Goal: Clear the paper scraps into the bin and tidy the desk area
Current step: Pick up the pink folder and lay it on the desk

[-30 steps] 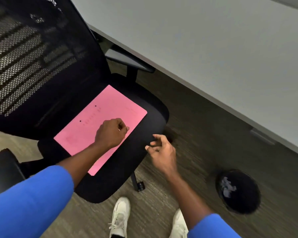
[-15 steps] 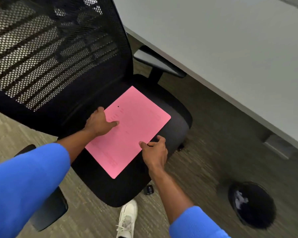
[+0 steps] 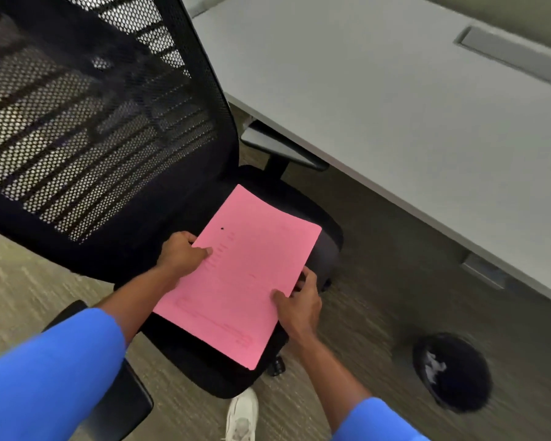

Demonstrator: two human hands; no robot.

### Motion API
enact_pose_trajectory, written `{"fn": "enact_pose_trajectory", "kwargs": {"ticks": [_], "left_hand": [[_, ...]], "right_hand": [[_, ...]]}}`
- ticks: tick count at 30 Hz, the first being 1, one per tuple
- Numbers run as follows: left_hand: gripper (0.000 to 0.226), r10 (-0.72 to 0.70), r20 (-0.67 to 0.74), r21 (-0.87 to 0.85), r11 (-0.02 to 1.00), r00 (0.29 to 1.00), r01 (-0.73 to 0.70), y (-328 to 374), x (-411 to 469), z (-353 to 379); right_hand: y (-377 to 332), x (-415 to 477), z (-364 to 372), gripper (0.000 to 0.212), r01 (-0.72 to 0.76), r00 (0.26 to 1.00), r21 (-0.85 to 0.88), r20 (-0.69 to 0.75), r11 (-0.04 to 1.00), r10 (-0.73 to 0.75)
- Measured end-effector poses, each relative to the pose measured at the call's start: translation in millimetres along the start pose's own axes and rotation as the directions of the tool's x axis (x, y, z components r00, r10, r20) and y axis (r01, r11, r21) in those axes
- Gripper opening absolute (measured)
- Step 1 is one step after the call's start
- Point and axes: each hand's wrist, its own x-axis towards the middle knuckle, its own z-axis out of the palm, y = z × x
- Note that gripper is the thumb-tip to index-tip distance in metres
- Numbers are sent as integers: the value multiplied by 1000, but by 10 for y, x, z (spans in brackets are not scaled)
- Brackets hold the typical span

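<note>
A pink paper sheet (image 3: 239, 275) is held just above the black seat of an office chair (image 3: 325, 246). My left hand (image 3: 182, 253) grips the sheet's left edge, thumb on top. On the right edge my right hand (image 3: 299, 300) pinches the sheet, thumb on top and fingers under. The sheet bows slightly between both hands. A round black bin (image 3: 452, 370) stands on the carpet at the lower right, with white paper scraps (image 3: 434, 366) inside it.
The chair's mesh backrest (image 3: 93, 122) fills the upper left, and its armrest (image 3: 280, 148) reaches under the grey desk (image 3: 411, 106) that runs across the upper right. Grey carpet (image 3: 395, 281) lies between chair and bin. My white shoe (image 3: 242, 415) is below the seat.
Both hands have closed on the pink sheet's edges and raised it off the seat. The view has shifted, so the chair and bin sit further right and lower.
</note>
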Motion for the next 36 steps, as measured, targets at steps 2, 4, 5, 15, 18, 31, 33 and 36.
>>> {"fn": "enact_pose_trajectory", "kwargs": {"ticks": [2,4,5,15,18,31,33,36], "left_hand": [[21,10,9,-47,999,1000,-9,71,-161,-17],[19,37,14,-85,996,999,-36,170,-337,-45],[19,54,18,-83,995,998,-53,227,-426,-71],[29,202,115,-97,977,973,-192,889,-1491,-278],[32,248,175,-100,967,953,-233,1101,-1870,-239],[53,424,325,-104,904,845,-414,2283,-3002,472],[59,451,336,-127,892,827,-435,2497,-3124,623],[66,493,332,-172,870,804,-462,2794,-3278,830]], "right_hand": [[-79,-110,-138,76,-1,1000,-1,15,1000,1],[-149,-224,-298,77,14,1000,-3,6,1000,-14],[-180,-275,-374,78,20,1000,5,1,1000,-20],[-528,-936,-1441,94,101,994,-25,-50,995,-102],[-593,-1111,-1835,95,129,987,-81,-89,988,-136],[-506,-1061,-3833,90,275,950,-134,-116,952,-291],[-515,-974,-4121,95,270,951,-128,-116,954,-285],[-501,-817,-4507,103,269,955,-123,-96,955,-281]]}}
